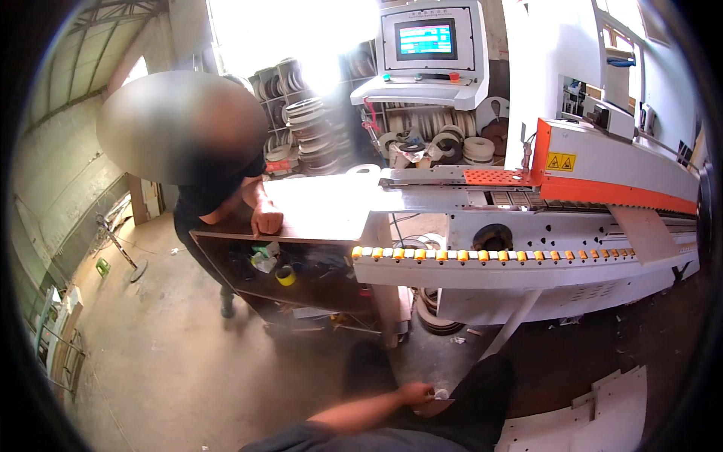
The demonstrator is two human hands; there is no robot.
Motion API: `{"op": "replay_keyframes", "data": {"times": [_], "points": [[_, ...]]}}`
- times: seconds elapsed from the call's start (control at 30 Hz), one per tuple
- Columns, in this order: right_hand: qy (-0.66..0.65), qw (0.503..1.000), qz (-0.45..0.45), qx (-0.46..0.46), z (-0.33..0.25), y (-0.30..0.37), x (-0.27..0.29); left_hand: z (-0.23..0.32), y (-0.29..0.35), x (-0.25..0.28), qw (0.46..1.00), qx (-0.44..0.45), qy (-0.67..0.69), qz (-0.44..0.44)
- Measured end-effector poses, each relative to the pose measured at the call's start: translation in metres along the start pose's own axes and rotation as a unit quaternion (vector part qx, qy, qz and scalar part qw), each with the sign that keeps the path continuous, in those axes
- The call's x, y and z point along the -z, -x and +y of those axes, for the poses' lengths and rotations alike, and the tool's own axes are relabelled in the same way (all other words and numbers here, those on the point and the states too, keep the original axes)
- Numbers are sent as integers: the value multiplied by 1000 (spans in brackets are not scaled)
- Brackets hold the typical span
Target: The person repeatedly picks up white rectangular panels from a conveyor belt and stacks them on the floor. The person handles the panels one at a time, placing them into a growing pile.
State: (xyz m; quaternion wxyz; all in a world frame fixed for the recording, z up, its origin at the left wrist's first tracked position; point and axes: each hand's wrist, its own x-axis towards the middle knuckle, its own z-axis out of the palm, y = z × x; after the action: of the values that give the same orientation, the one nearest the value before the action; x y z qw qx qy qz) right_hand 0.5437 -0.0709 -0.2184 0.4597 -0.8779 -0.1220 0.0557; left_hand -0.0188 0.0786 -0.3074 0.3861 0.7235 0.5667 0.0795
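My left forearm reaches in from the lower edge, and my left hand (416, 393) rests low over my lap, between my dark-trousered legs. Its fingers are curled closed. A small whitish thing (441, 394) shows right at the fingertips, too small to name. I cannot make out what, if anything, is in the grip. My right hand does not show. Ahead stands a long white and orange machine (617, 177) with a rail of yellow rollers (459, 255) along its near side. A flat, pale brown panel (644, 233) sticks out from under its orange-edged cover.
Left of the machine, a co-worker leans a closed hand (266, 219) on a brown-topped workbench (316, 203); a yellow tape roll (285, 276) lies on its shelf. A control screen (425, 39) stands beyond. Reels of banding (305, 124) fill racks behind. Pale boards (580, 422) lie at lower right.
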Motion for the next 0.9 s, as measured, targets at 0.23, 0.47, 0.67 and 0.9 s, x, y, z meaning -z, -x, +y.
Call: {"op": "replay_keyframes", "data": {"times": [0.23,0.47,0.67,0.9], "points": [[-296,948,20,-117,18,21,22,13,14,16,997,23,71,-34],[-591,786,-62,-169,37,43,24,11,11,17,994,43,74,-65],[-641,731,-210,-102,-37,93,48,104,34,60,952,-16,270,-142],[-612,663,-420,-96,-166,146,-7,242,102,151,800,-202,535,-182]]}}
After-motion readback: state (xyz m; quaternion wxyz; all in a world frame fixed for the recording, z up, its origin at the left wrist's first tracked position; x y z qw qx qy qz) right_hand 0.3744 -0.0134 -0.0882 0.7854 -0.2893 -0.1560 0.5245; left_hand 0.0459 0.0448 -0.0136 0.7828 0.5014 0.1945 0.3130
